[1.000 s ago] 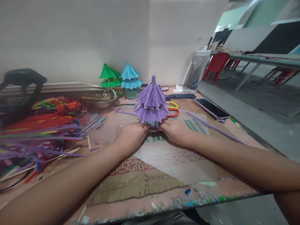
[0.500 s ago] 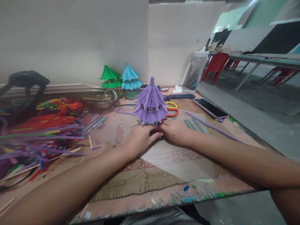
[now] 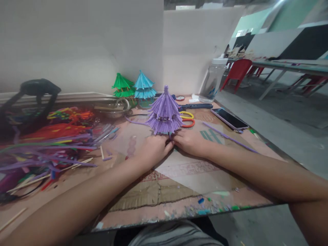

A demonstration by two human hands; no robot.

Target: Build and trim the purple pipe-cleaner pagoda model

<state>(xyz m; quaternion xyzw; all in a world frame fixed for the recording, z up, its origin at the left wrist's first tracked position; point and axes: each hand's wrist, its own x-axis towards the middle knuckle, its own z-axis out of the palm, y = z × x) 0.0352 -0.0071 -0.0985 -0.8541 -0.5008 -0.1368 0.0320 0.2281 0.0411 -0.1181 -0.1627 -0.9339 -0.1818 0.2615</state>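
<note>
Cardboard-covered table (image 3: 143, 200) under a pale wall, left hand (image 3: 156, 148) and right hand (image 3: 188, 141) with fingers curled together at the base of the upright purple two-tiered model (image 3: 166, 111), frame centre, green and blue models (image 3: 123, 85) (image 3: 145, 85) behind.

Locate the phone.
In the head view, the phone lies on the table's right side, beyond the right forearm, nearer than the clear bottle.

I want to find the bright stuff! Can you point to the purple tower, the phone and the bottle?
purple tower (image 3: 165, 111): head view, its roof strips
phone (image 3: 229, 119): head view, its dark screen
bottle (image 3: 212, 80): head view, its clear side
</note>
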